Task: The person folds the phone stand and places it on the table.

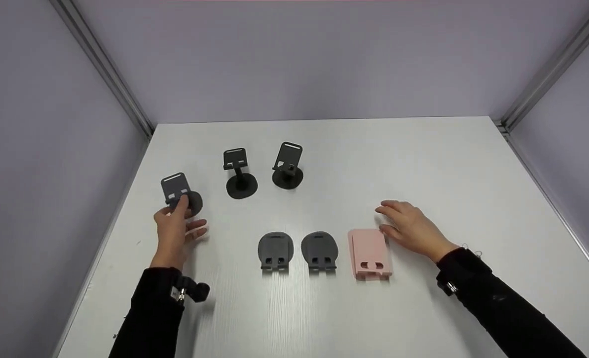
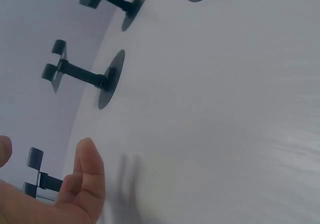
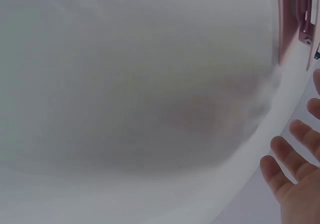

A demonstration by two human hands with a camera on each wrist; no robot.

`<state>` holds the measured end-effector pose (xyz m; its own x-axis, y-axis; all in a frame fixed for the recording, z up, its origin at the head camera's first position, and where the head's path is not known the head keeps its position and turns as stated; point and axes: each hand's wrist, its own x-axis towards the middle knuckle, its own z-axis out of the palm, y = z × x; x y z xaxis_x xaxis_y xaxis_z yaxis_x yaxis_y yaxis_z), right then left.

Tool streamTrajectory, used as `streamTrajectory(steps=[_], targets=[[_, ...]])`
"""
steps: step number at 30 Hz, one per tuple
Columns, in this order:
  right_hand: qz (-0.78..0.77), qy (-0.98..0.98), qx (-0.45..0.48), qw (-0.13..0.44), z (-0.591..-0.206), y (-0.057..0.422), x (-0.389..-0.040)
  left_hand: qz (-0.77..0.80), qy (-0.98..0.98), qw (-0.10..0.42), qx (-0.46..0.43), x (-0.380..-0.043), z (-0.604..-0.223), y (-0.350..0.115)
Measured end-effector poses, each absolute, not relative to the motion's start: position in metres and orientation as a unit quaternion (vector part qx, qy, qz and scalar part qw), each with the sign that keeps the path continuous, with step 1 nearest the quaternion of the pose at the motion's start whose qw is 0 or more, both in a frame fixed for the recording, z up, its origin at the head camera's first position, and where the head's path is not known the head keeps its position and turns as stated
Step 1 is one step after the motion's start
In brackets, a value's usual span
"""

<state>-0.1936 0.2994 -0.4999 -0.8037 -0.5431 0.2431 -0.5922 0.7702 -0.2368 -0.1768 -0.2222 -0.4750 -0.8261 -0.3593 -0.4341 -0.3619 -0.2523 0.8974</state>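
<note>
At the left of the table, in the head view, my left hand (image 1: 172, 231) pinches the lower part of a dark phone stand (image 1: 174, 184) that is folded open. Its ring and little fingers stick out to the right. The left wrist view shows that stand (image 2: 35, 159) partly hidden behind the fingers (image 2: 90, 174). My right hand (image 1: 416, 228) hovers by the upper right corner of a pink folded phone stand (image 1: 369, 248), its fingers loose. Whether its thumb touches the pink stand, I cannot tell. The right wrist view shows these fingers spread, holding nothing.
Two unfolded black phone stands (image 1: 241, 185) (image 1: 288, 159) stand upright farther back. Two dark grey folded phone stands (image 1: 275, 246) (image 1: 319, 246) lie in a row left of the pink one. Pale walls (image 1: 324, 59) enclose the white table (image 1: 424, 149) at the back and sides.
</note>
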Motion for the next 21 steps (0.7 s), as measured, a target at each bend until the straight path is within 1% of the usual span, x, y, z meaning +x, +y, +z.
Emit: streamTrajectory(steps=[6, 9, 14, 21], targets=[[0.138, -0.949, 0.279, 0.054, -0.505, 0.312, -0.193, 0.794, 0.536, -0.033, -0.285, -0.183, -0.472, -0.229], [0.134, -0.954, 0.267, 0.035, -0.506, 0.317, -0.192, 0.808, 0.516, -0.042, -0.281, -0.184, -0.47, -0.232], [0.136, -0.958, 0.251, 0.014, -0.508, 0.32, -0.19, 0.83, 0.479, -0.036, -0.283, -0.186, -0.471, -0.237], [0.134, -0.958, 0.251, 0.016, -0.512, 0.322, -0.19, 0.845, 0.448, -0.019, -0.29, -0.186, -0.468, -0.237]])
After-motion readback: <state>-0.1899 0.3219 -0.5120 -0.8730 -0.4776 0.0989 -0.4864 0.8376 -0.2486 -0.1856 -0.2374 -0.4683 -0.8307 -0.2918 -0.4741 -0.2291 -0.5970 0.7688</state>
